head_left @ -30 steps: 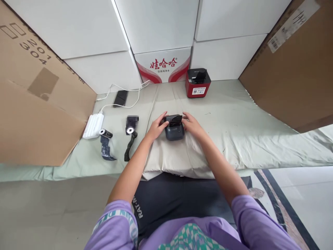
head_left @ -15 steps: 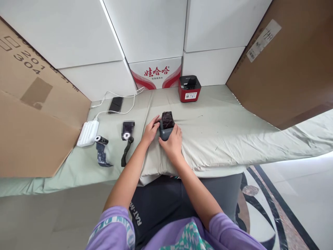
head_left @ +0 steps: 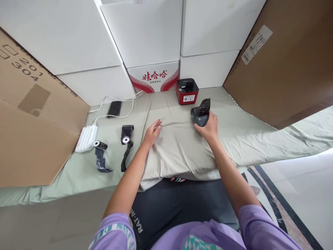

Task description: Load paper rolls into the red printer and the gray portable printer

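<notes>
Right hand [head_left: 209, 125] grips a dark grey plastic device [head_left: 201, 118], thumb along its front edge and fingers around its right side; a glossy black sheet [head_left: 205, 107] stands up from the device's top. Whether the device rests on the cloth-covered tabletop [head_left: 171, 146] or is slightly raised, I cannot tell. It is right of centre, just in front of a red box-shaped device with a black top [head_left: 187, 92]. Left hand [head_left: 152, 133] holds nothing, its fingers loosely extended and the thumb apart, low over or on the pale green cloth; contact is unclear. Further left are a blurred dark item [head_left: 127, 133] with a black strip trailing toward the person, a black roll with a white end [head_left: 100, 144] and its dark, crinkled tail, a white ribbed block [head_left: 87, 138] with a white cable [head_left: 131, 108], and a flat black rectangular object [head_left: 114, 109] beneath part of the cable.
</notes>
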A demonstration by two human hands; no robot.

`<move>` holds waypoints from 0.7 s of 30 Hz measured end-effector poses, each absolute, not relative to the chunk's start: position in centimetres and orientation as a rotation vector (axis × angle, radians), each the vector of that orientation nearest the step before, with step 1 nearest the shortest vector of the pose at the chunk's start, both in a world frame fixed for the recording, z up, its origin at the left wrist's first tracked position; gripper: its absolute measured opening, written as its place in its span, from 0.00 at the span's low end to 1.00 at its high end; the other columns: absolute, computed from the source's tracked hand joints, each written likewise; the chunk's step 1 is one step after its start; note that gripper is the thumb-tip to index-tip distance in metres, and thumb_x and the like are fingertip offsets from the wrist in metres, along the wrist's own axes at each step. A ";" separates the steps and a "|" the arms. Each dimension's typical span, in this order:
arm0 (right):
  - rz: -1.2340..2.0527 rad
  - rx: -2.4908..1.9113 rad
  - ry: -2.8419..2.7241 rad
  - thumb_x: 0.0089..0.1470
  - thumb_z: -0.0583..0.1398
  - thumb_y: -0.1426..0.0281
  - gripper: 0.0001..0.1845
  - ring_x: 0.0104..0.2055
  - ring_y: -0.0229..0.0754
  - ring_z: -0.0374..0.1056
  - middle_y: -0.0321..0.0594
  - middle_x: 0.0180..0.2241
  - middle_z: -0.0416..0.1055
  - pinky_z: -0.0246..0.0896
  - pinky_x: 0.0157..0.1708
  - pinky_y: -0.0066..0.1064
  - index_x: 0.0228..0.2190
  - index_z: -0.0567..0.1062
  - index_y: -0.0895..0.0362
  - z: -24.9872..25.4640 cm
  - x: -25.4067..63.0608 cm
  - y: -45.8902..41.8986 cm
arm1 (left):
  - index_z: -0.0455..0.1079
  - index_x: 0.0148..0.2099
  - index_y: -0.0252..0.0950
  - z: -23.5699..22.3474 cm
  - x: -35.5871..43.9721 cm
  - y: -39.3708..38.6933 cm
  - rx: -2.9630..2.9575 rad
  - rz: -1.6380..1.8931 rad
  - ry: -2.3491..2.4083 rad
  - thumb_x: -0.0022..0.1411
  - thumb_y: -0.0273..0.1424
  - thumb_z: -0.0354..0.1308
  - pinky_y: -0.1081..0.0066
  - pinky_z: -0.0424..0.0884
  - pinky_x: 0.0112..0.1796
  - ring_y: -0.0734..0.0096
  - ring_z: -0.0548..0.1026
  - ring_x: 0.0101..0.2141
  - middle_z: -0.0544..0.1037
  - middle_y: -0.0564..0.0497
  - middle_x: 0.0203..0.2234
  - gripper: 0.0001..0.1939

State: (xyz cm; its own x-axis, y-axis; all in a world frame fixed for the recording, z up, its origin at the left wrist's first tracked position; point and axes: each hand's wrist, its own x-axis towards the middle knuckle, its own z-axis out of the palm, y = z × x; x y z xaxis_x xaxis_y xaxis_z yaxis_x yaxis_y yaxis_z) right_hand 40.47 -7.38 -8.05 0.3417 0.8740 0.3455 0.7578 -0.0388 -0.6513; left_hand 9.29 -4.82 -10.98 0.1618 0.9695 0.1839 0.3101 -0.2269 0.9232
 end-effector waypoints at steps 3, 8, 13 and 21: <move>0.204 -1.882 -1.429 0.42 0.67 0.62 0.52 0.65 0.63 0.56 0.63 0.61 0.61 0.54 0.65 0.55 0.65 0.56 0.64 -9.2 42.3 -6.8 | 0.67 0.66 0.36 -11.0 9.5 -4.7 1.681 1.074 1.249 0.66 0.46 0.56 0.52 0.71 0.58 0.53 0.76 0.59 0.77 0.37 0.59 0.32; 0.243 -1.871 -1.315 0.41 0.72 0.54 0.62 0.69 0.69 0.51 0.69 0.66 0.56 0.48 0.67 0.60 0.68 0.52 0.66 -7.6 42.2 -7.3 | 0.69 0.65 0.35 -11.1 9.2 -5.3 1.652 1.126 1.252 0.66 0.43 0.57 0.53 0.71 0.58 0.54 0.76 0.59 0.78 0.37 0.58 0.29; 0.407 -1.529 -1.187 0.59 0.61 0.50 0.36 0.65 0.58 0.65 0.55 0.66 0.62 0.60 0.63 0.52 0.63 0.65 0.54 -1.2 44.2 -0.8 | 0.71 0.62 0.34 -9.8 10.9 -1.3 1.572 1.203 1.230 0.68 0.42 0.56 0.52 0.67 0.62 0.55 0.75 0.60 0.78 0.36 0.58 0.26; 1.010 -1.783 -1.306 0.53 0.67 0.70 0.11 0.41 0.45 0.73 0.53 0.36 0.75 0.69 0.45 0.41 0.34 0.72 0.64 1.1 44.2 14.8 | 0.62 0.70 0.34 -5.5 24.2 13.6 1.172 1.131 1.167 0.70 0.42 0.57 0.55 0.64 0.64 0.53 0.64 0.68 0.64 0.38 0.70 0.32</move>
State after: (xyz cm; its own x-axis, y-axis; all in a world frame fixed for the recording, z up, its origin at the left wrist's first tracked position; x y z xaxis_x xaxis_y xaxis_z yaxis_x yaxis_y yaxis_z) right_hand 44.25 14.75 1.05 0.1892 0.9644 -0.1850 0.4216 -0.2499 -0.8717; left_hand 24.16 13.61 -5.46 0.0660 0.9960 -0.0602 -0.0288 0.0622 0.9976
